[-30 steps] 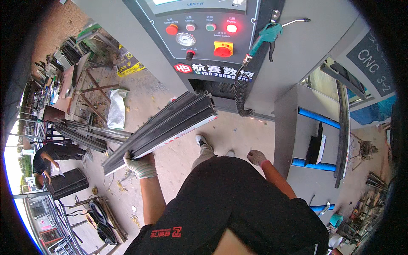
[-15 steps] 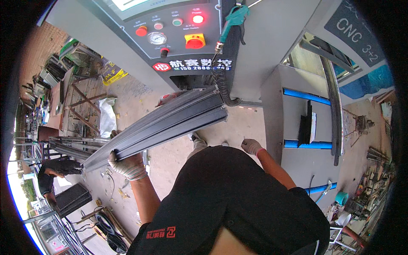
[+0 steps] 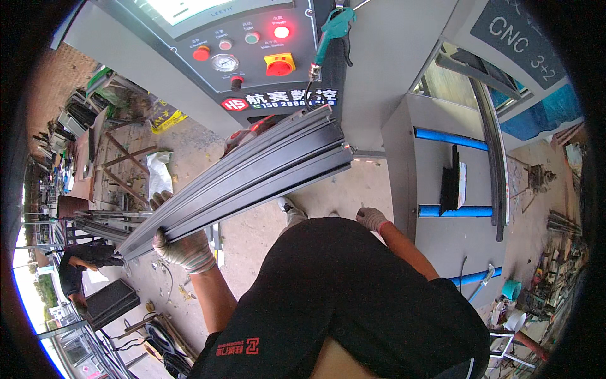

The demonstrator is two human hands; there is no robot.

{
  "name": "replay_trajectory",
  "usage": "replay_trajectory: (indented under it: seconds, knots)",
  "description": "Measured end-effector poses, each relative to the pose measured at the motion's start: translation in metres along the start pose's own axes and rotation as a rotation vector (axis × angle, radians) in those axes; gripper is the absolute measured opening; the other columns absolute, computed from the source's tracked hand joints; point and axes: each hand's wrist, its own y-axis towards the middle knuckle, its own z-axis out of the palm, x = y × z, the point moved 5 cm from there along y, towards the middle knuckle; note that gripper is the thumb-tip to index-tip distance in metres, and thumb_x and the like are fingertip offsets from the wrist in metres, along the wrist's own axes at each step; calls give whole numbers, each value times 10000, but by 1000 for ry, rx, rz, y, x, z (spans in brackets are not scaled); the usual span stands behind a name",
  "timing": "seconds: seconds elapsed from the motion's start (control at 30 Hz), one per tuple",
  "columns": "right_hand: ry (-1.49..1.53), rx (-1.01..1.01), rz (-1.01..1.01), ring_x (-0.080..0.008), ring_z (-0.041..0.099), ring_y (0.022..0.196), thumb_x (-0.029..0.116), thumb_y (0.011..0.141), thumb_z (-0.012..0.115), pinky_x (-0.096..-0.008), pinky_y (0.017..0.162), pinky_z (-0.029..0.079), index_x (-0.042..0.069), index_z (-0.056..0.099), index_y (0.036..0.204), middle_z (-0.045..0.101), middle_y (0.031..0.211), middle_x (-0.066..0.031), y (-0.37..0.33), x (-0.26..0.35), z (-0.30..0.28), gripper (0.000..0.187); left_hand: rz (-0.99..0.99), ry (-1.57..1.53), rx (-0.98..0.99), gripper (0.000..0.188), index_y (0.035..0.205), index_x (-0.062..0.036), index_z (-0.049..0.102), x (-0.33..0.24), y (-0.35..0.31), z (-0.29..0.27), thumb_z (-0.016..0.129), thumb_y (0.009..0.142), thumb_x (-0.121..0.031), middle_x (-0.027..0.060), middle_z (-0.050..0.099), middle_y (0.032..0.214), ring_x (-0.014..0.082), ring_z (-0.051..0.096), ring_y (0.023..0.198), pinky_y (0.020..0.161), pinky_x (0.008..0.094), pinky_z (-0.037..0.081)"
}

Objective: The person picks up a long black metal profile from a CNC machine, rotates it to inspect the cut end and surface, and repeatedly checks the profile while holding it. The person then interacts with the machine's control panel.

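Note:
A long dark grey metal profile [image 3: 243,170] with grooves along its length slants from the lower left up to the control panel. My left hand [image 3: 186,249], in a whitish knitted glove, grips it from beneath toward its far-left part, with fingertips showing over the upper edge. The profile's right end is unsupported, just below the panel. My right hand [image 3: 372,218], also gloved, hangs beside my body with its fingers loosely curled and nothing visible in them. Nothing touches it.
The machine's control panel [image 3: 255,47] has buttons, a gauge and a lit red lamp. A teal air blow gun [image 3: 333,33] hangs beside it. On the right, a grey machine carries blue rollers [image 3: 451,211] and dark profiles. A co-worker [image 3: 79,268] bends at far left near stacked profiles.
The profile's right end has shifted slightly right relative to the panel and now covers part of its lower edge. My left hand keeps its hold. My right hand has hardly moved.

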Motion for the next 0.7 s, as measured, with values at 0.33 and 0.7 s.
replay_trajectory:
  seconds: [0.33, 0.7]
  knots:
    - [-58, -55, -86, -390, 684, 1085, 416, 946, 582, -460, 959, 519, 63, 717, 1159, 732, 1121, -214, 8, -2, 3, 433, 17, 40, 33, 718, 1446, -56, 571, -7, -1, 9, 726, 790, -303, 160, 599, 1450, 312, 532, 1377, 1201, 583, 333]
    - [-3, 14, -47, -384, 673, 1125, 409, 929, 570, -470, 987, 518, 59, 705, 1159, 726, 1164, -206, 9, -4, 4, 440, 72, -4, 56, 822, 1506, -26, 490, -16, -2, 21, 733, 752, -242, 139, 568, 1493, 280, 486, 1424, 1249, 533, 282]
